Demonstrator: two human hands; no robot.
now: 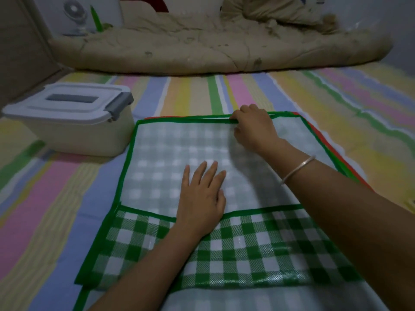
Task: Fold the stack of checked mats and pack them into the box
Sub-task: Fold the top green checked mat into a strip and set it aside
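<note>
A green checked mat (170, 158) with a green border lies on top of the stack in front of me, pale side up, its near part folded over to show the bright green check (247, 250). Red edges of mats beneath (318, 135) peek out at the far and right sides. My left hand (202, 198) presses flat on the mat's middle, fingers straight. At the far edge my right hand (253, 129) pinches the green border, a bracelet on its wrist. The white box (74, 133) with a grey-latched lid stands shut to the left.
Everything lies on a pastel striped sheet (280, 90). A rumpled beige quilt (202, 46) runs along the far side. A small fan (75, 14) stands at the back left by the wall.
</note>
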